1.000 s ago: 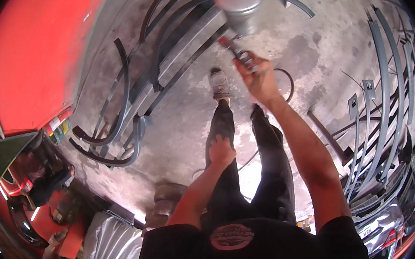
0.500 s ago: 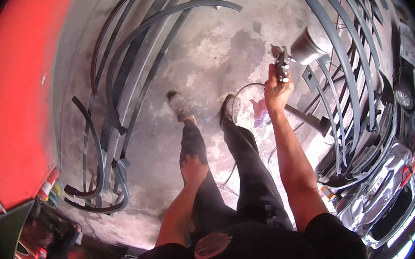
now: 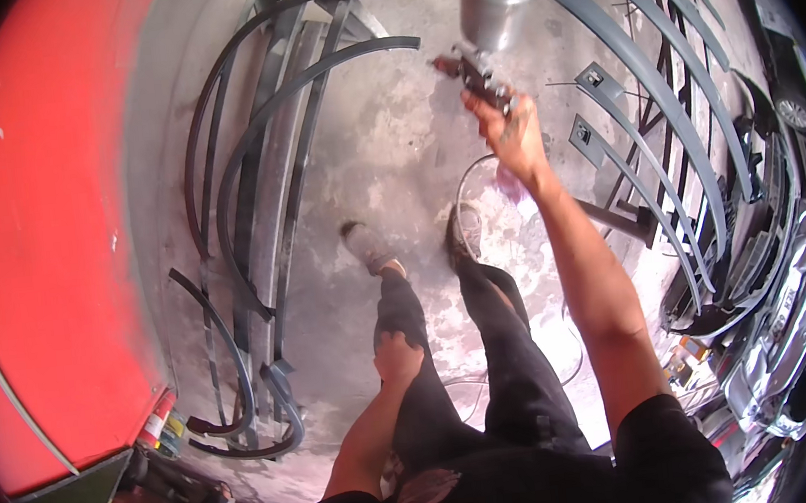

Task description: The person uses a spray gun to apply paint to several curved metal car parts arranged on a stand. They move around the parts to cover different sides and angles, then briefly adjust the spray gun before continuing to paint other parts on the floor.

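Observation:
My right hand (image 3: 508, 130) grips a spray gun (image 3: 484, 84) with a silver cup (image 3: 496, 12) on top, held out over the concrete floor. A hose loop (image 3: 465, 187) hangs below it, with a blurred pink piece (image 3: 513, 187) behind my wrist. My left hand (image 3: 398, 354) is on my left trouser leg (image 3: 403, 300) near the knee, fingers curled on the cloth. Dark curved trim strips (image 3: 247, 140) lie over a grey metal stand (image 3: 272, 206) to my left. Long grey strips (image 3: 661, 110) lie to my right, two with small square end plates (image 3: 597, 78).
A large red panel (image 3: 44, 247) stands along the left. Cans (image 3: 162, 415) sit at its foot. Dark bumper-like parts (image 3: 719, 304) are piled at the right, beside a silver car rear (image 3: 779, 332) and a dark wheeled vehicle (image 3: 785, 89).
The view swung right, then partly back. The spray gun moved right, then up and left since half a second ago. My left hand stays on my leg.

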Available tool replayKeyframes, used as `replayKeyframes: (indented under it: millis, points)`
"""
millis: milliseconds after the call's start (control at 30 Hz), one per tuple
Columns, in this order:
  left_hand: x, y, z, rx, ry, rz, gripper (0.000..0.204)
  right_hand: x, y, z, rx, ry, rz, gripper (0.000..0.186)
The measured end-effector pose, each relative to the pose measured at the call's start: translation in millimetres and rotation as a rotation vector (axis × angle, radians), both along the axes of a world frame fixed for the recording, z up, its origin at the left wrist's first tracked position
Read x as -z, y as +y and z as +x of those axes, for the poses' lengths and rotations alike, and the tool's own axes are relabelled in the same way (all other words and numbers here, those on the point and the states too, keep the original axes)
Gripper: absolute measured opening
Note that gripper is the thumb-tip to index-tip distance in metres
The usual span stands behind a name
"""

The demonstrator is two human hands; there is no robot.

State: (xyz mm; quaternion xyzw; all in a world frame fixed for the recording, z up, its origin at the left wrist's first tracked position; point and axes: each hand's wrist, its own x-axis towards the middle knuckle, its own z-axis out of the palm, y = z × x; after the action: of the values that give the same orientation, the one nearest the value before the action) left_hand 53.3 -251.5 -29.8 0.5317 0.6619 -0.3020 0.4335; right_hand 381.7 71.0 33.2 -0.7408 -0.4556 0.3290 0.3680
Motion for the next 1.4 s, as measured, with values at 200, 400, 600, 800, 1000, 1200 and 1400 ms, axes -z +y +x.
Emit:
replayKeyframes:
  millis: [200, 400, 600, 800, 1000, 1200, 1400]
  points:
    - [2, 7, 2, 0.029, 0.008, -0.001, 0.044, -19, 56, 16, 0.163, -0.184, 0.036, 0.024]
    - [6, 16, 1, 0.059, 0.017, 0.041, 0.043, -11, 78, -14, 0.014, -0.106, 0.060, 0.022]
    - [0, 25, -6, 0.019, 0.019, 0.042, 0.040, -40, 110, -59, -0.084, 0.197, -0.162, 0.023]
    - [8, 18, -21, -0.018, -0.040, 0.064, 0.040, -3, 112, -15, 0.077, -0.235, -0.025, 0.022]
    - [9, 18, -34, -0.069, -0.045, 0.073, 0.040, -21, 125, -40, 0.099, -0.249, 0.025, 0.030]
    - [10, 13, -43, -0.103, -0.063, 0.075, 0.040, -22, 159, -150, -0.171, -0.338, 0.078, 0.027]
    - [8, 13, -47, -0.118, -0.051, 0.065, 0.041, -28, 163, -223, -0.464, 0.118, 0.132, 0.018]
